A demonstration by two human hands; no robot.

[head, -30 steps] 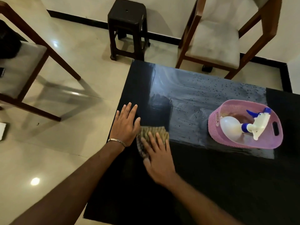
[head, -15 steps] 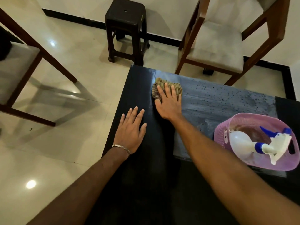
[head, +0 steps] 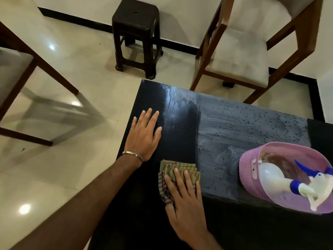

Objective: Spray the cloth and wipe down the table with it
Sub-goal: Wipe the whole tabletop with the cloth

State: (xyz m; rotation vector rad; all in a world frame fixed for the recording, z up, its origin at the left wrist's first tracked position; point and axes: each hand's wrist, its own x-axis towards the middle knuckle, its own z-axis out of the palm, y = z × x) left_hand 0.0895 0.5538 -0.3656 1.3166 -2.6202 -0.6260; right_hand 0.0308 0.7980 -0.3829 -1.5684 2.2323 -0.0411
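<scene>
Right hand (head: 185, 201) presses flat, fingers spread, on the folded cloth (head: 177, 175) at the near-left worktop (head: 234, 127); left hand (head: 144, 136) lies flat, gripping nothing, just beyond

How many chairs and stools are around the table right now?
3: a dark stool beyond the table's far left corner, a cushioned chair at its far side, another chair at left, partly cropped. Others may sit out of view.

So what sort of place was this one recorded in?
Probably a home dining area: a dark table, cushioned wooden chairs beside it, a plastic stool on glossy floor tiles.
</scene>
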